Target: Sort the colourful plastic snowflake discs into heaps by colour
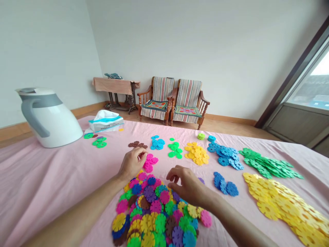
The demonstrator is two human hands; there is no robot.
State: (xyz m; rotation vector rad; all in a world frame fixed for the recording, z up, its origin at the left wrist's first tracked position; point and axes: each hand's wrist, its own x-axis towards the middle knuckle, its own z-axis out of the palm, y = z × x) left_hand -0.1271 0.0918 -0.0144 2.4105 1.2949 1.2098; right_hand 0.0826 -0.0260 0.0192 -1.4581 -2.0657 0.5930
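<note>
My left hand (pixel 132 163) is at the small group of pink notched plastic discs (pixel 151 162), its thumb and fingers closed at the tips on a pink disc at the group's left edge. The fingertips partly cover that disc. Over the right side of a large heap of mixed-colour notched discs (pixel 150 193) hovers my right hand (pixel 186 183). Its fingers are bent, with a gap between thumb and forefinger and nothing visible between them. Behind my left hand lie brown discs (pixel 138 144), partly hidden by it.
Sorted groups of light blue (pixel 157 144), light green (pixel 175 150), yellow (pixel 196 153), blue (pixel 226 156) and green discs (pixel 269 163) lie across the pink cloth (pixel 97 178). Long yellow rows (pixel 288 202) spread at right. A white jug (pixel 55 120) and tissue pack (pixel 106 123) stand left.
</note>
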